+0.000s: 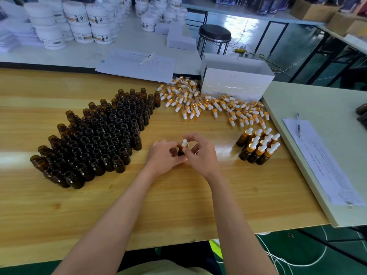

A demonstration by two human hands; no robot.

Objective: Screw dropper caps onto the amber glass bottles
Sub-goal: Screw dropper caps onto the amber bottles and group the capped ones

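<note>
Near the middle of the wooden surface (178,205), the left hand (164,155) has its grip curled round an upright amber bottle (181,152), while the right hand (200,153) keeps a narrow grip, pinching the dropper cap (184,144) that sits on the bottle's neck. Uncapped bottles (95,139) stand massed toward the left edge, loose caps (208,104) lie heaped at the far edge beside a white box (236,80), and capped bottles (258,147) cluster near the right edge
</note>
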